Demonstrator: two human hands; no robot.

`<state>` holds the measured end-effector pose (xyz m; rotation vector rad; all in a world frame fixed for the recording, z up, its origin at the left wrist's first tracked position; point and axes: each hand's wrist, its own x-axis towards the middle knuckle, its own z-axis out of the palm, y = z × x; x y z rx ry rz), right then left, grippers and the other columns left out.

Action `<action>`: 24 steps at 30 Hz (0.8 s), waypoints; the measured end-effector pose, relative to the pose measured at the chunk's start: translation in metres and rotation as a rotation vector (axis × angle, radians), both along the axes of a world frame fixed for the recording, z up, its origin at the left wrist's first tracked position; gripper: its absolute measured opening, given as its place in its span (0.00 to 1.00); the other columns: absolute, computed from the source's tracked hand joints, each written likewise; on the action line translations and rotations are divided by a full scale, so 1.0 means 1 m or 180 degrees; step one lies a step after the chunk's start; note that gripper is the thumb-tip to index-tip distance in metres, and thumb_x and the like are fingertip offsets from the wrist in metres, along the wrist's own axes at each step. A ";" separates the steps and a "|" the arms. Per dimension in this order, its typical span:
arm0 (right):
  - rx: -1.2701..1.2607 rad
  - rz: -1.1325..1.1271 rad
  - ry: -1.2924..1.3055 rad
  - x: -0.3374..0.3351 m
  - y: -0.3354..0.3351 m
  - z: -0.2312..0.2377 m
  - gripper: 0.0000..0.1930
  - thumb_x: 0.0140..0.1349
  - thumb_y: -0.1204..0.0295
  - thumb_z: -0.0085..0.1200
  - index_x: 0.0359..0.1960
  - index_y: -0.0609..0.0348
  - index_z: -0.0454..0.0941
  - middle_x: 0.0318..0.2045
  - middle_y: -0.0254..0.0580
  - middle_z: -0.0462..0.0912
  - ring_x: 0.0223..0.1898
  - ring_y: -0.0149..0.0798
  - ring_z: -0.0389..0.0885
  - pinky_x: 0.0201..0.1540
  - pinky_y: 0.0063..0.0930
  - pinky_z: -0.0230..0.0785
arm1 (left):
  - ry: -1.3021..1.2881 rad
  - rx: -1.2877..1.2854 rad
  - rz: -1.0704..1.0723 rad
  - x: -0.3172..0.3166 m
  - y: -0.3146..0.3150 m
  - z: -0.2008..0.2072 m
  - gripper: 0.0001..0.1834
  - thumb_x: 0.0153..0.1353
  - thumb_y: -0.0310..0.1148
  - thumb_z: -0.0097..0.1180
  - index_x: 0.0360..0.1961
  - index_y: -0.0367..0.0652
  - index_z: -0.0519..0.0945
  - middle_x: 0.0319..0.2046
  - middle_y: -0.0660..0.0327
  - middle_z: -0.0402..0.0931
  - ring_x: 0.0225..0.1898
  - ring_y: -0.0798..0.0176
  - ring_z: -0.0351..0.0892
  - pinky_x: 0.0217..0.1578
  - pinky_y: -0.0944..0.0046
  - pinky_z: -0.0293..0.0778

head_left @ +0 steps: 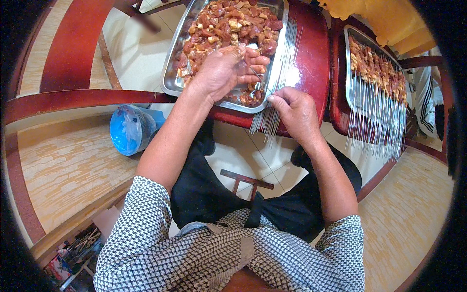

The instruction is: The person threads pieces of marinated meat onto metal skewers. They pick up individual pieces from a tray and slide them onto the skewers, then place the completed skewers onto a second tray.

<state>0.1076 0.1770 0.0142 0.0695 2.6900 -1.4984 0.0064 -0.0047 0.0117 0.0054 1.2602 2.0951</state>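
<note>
Glossy red surface (311, 53) at upper center, hard and reflective, one bright glare spot on it. Pale square floor tiles (243, 146) below; streaky tan panels (73, 151) at left and lower right, red wooden rail (87, 101) across the left.

Main tray (169, 78), upper center: shiny metal, rectangular, rounded corners, raised rim. Contents: raw meat chunks (209, 29), reddish-brown, wet-looking, irregular cubes with some paler bits. Heaped toward the top of the frame, thinner near the bottom corner, where bare metal shows.

Loose skewers (290, 44): thin straight metal rods, bundled along the tray's right side, ends sticking out past the surface's lower edge.

Left hand (231, 68) is over the tray, palm up, half open, fingers loosely curled; can't tell if the fingertips grip anything. Right hand (294, 107) is by the tray's lower right corner, thumb and forefinger pinched on one thin skewer (263, 82), which slants up-left toward the left hand. Tip hidden.

Second metal tray (349, 73), upper right: row of loaded skewers (377, 70), meat packed at the upper ends, bare shafts overhanging the lower rim.

Blue bucket (119, 129), left of center: round, with a crinkled clear plastic bag (134, 124) in it.
</note>
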 end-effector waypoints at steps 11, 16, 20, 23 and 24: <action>-0.0349 -0.0182 0.0031 -0.002 -0.007 -0.002 0.07 0.54 0.70 0.57 0.25 0.62 0.78 0.19 0.43 0.78 0.22 0.35 0.77 0.26 0.30 0.68 | -0.0122 0.0031 -0.0048 0.005 0.005 -0.002 0.20 0.68 0.43 0.36 0.48 0.37 0.70 0.47 0.48 0.74 0.43 0.57 0.78 0.43 0.57 0.76; -0.1052 -0.0454 -0.0103 -0.003 -0.006 -0.003 0.07 0.56 0.72 0.57 0.25 0.64 0.77 0.18 0.36 0.77 0.22 0.25 0.72 0.25 0.24 0.66 | -0.0363 0.0342 0.0080 0.003 0.007 -0.004 0.23 0.68 0.46 0.35 0.51 0.39 0.69 0.49 0.47 0.72 0.45 0.56 0.77 0.43 0.55 0.76; -0.1129 -0.0502 0.0014 -0.004 -0.005 -0.007 0.06 0.56 0.73 0.57 0.26 0.64 0.77 0.18 0.34 0.76 0.22 0.24 0.71 0.25 0.23 0.66 | -0.0281 0.0408 0.0020 0.005 0.008 -0.003 0.18 0.66 0.43 0.41 0.49 0.42 0.70 0.45 0.51 0.74 0.40 0.58 0.77 0.37 0.58 0.76; -0.0956 -0.0440 0.0231 -0.003 -0.006 -0.004 0.06 0.56 0.73 0.57 0.27 0.64 0.77 0.19 0.35 0.77 0.22 0.25 0.72 0.26 0.23 0.66 | -0.0067 0.0209 0.0264 0.011 0.013 -0.005 0.12 0.64 0.37 0.46 0.46 0.45 0.71 0.39 0.58 0.76 0.34 0.63 0.75 0.30 0.63 0.73; -0.0871 -0.0399 0.0302 -0.002 -0.007 -0.002 0.06 0.55 0.73 0.57 0.27 0.64 0.77 0.19 0.35 0.77 0.22 0.25 0.72 0.26 0.23 0.66 | -0.0339 0.0400 0.0368 0.011 0.012 -0.005 0.09 0.62 0.33 0.49 0.43 0.47 0.72 0.33 0.64 0.74 0.30 0.66 0.73 0.26 0.66 0.69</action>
